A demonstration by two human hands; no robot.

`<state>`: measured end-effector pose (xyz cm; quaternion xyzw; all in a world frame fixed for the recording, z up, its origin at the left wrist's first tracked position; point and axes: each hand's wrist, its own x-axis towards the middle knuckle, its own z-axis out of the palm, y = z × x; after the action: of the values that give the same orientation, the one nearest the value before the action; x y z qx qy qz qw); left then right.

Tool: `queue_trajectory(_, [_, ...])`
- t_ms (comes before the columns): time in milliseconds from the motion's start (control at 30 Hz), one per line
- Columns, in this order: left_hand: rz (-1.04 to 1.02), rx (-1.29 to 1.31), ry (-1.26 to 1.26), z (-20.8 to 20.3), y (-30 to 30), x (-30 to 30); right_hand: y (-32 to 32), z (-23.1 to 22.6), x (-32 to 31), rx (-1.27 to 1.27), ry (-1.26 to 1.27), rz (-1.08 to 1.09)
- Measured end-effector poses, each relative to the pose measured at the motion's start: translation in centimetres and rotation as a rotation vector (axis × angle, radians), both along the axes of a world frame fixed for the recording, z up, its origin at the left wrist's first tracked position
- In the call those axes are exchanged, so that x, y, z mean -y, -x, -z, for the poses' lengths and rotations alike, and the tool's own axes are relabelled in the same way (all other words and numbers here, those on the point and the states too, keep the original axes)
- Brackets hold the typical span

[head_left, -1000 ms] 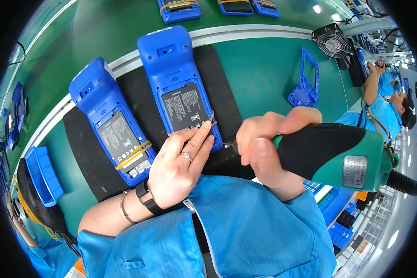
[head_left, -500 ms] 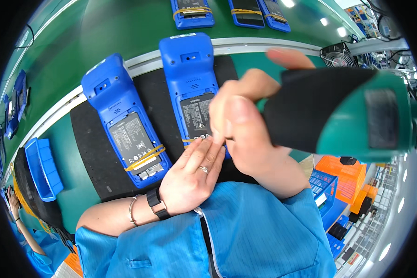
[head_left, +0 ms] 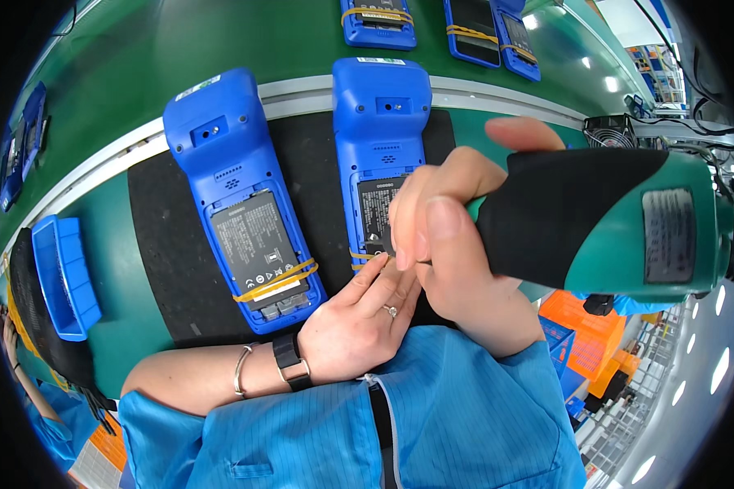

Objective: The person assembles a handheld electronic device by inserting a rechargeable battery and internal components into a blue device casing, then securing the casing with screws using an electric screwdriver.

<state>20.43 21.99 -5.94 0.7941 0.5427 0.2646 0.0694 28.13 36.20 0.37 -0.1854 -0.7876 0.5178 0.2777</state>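
Note:
Two blue handheld terminals lie back side up on a black mat (head_left: 163,244). Each shows a dark battery in its open bay. Around the lower end of the left terminal (head_left: 224,130) runs a yellow rubber band (head_left: 277,283). My left hand (head_left: 355,330) lies over the lower end of the right terminal (head_left: 382,98), fingers close together, thumb hidden. My right hand (head_left: 448,224) is wrapped round a green and black electric screwdriver (head_left: 579,224), tilted over that same end. Its tip is hidden among my fingers, which meet the left fingertips.
A blue plastic bin (head_left: 64,277) stands at the left beside a black mesh bag (head_left: 33,301). More banded terminals (head_left: 379,33) lie on the green surface beyond a pale rail (head_left: 302,88). Orange crates (head_left: 583,326) are at the lower right, and another person's arm (head_left: 28,379) shows far left.
The whole view has shifted, so the terminals and mat appear further right. Both hands stay together at the lower end of the right terminal, the screwdriver still held.

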Motion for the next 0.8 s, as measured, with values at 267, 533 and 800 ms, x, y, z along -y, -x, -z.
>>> queue_trajectory(267, [-0.041,0.094,-0.014,0.4,-0.3,0.1,-0.2,-1.7,0.2,0.283,-0.325,-0.071])
queue_trajectory(533, [-0.072,0.099,-0.056,0.7,-0.7,0.2,0.2,-0.6,2.9,0.001,0.112,0.031])
queue_trajectory(800, [-0.052,0.047,-0.027,0.6,-0.6,0.9,-1.2,0.0,1.3,0.218,-0.271,-0.160])
